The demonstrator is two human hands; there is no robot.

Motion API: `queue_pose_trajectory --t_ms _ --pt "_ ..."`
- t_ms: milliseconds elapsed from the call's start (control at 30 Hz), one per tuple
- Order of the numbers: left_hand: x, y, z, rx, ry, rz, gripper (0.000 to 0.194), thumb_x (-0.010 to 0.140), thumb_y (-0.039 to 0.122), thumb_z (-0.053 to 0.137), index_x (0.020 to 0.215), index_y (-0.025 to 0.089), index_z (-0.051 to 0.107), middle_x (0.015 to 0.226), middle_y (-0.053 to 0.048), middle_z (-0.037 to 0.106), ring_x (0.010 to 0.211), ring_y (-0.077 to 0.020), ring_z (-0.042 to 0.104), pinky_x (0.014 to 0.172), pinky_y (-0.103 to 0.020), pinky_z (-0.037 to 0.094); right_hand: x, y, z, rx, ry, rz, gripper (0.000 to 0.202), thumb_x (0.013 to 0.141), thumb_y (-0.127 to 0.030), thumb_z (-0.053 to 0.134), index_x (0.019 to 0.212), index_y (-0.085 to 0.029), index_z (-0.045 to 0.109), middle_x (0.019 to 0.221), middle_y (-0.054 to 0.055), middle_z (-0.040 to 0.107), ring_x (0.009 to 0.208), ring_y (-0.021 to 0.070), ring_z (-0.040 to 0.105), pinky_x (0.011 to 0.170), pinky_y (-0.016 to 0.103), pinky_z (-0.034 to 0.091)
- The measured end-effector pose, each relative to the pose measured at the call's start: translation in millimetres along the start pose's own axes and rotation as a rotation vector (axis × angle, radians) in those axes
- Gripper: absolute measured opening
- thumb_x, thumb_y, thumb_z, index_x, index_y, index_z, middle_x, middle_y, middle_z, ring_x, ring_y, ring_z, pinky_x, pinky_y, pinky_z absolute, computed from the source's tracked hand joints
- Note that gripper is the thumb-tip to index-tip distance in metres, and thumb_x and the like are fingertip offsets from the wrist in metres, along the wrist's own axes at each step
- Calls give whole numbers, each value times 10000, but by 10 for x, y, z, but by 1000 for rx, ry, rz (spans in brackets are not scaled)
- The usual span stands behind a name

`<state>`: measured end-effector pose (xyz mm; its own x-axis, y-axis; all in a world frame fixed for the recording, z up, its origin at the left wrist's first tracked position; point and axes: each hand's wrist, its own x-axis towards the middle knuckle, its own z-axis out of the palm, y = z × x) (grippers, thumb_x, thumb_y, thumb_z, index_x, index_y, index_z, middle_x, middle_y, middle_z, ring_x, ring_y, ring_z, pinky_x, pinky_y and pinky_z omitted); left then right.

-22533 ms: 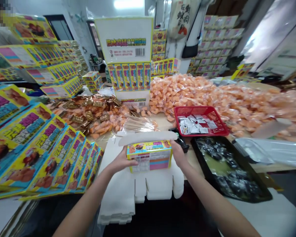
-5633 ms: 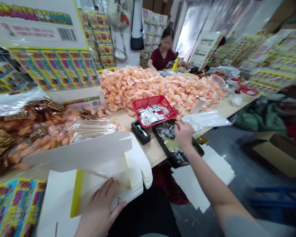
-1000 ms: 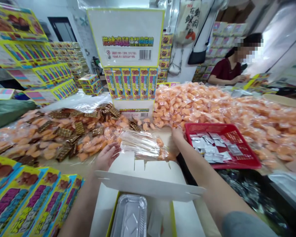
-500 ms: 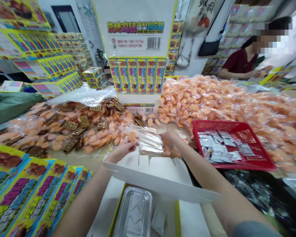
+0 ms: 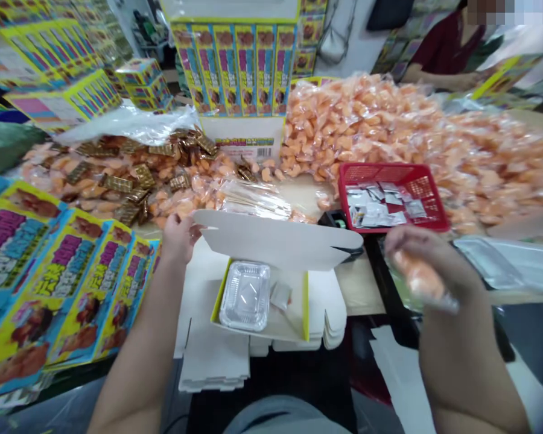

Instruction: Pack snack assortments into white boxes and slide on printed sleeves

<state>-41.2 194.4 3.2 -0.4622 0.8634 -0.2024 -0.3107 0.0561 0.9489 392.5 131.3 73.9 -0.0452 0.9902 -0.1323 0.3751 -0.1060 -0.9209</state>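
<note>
An open white box (image 5: 271, 238) with yellow edges lies before me, its flap raised. Inside are a foil tray (image 5: 245, 295) under a clear lid and, right of it, a small white sachet (image 5: 281, 296). My left hand (image 5: 180, 236) is at the flap's left end, its fingers closed at the edge. Over on the right, my right hand (image 5: 428, 259) is curled round an orange piece in clear wrap (image 5: 420, 278), slightly blurred. Flat white cartons (image 5: 217, 361) are stacked under the box.
A red basket (image 5: 440, 208) of sachets stands behind, with heaps of wrapped orange pieces (image 5: 357, 120). Wrapped sticks (image 5: 253, 200) lie beyond the flap. Printed boxes (image 5: 72, 259) stand left; clear lids (image 5: 493, 262) lie right. A person (image 5: 443, 45) is at the back right.
My right hand has moved right and toward me, and now holds a wrapped orange piece. My left hand has gone left to the flap's end. The view has tipped downward.
</note>
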Motion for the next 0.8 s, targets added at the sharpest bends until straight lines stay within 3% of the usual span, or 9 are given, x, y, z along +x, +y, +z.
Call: queue_pose_trajectory --t_ms 100,200,300,367,433,533,600,700,800 --pt "-237 -5 -89 -39 7 1 308 648 216 670 862 224 449 740 49 600 584 -101 610 602 -246 523 -601 40 431 -88 -258 -2 358 781 -552 646 845 -203 696 718 47 660 514 149 572 436 267 463" --pt "-519 2 -164 -86 10 66 308 657 239 642 886 240 436 797 45 586 666 -127 637 675 -316 558 -747 143 1157 -322 -98 -257 270 921 -386 514 1062 -227 679 1029 83 689 812 190 674 716 319 565" --pt "-843 29 -273 -19 20 230 314 683 254 690 918 230 484 870 32 589 772 -118 633 763 -291 545 -746 297 1643 -701 -22 -449 272 941 -253 480 1139 -214 663 1187 120 649 1033 234 650 960 416 496" --pt "-1083 32 -350 71 -4 392 323 718 247 716 964 221 509 930 13 617 870 -120 636 838 -267 518 -789 380 1724 -829 -122 -524 280 926 -283 530 1168 -214 652 1248 127 630 1154 278 596 1069 528 384" --pt "-1342 -10 -394 203 -72 536 315 757 240 712 1006 220 519 1030 -22 639 984 -152 637 875 -281 511 -868 403 1657 -750 -141 -540 295 924 -375 539 1149 -228 660 1292 113 614 1272 309 504 1116 591 283" --pt "-1734 -175 -341 510 -332 742 164 817 245 656 958 221 575 1084 -58 637 1059 -201 625 880 -334 530 -968 309 1491 -300 -35 -322 378 971 -447 395 1148 -219 640 1214 115 656 1173 276 581 979 496 464" --pt "-1941 -311 -243 696 -596 814 66 873 259 584 923 231 618 1052 -56 661 1030 -195 640 885 -338 534 -974 220 1443 24 -96 -127 420 962 -452 392 1269 -208 542 1100 112 691 947 227 670 763 388 555" --pt "-2054 -426 -141 821 -860 804 211 940 247 468 1063 254 639 1142 -45 684 1102 -188 629 961 -351 497 -881 184 1483 211 -188 -23 460 858 -416 571 1258 -193 526 1008 81 696 838 189 670 716 329 551" --pt "-1928 -418 -217 1040 -836 860 375 939 256 469 1307 228 534 1290 -86 625 1317 -244 475 1130 -479 304 -762 295 1568 45 -42 -80 359 835 -364 593 1159 -208 599 967 55 687 843 177 643 808 348 530"
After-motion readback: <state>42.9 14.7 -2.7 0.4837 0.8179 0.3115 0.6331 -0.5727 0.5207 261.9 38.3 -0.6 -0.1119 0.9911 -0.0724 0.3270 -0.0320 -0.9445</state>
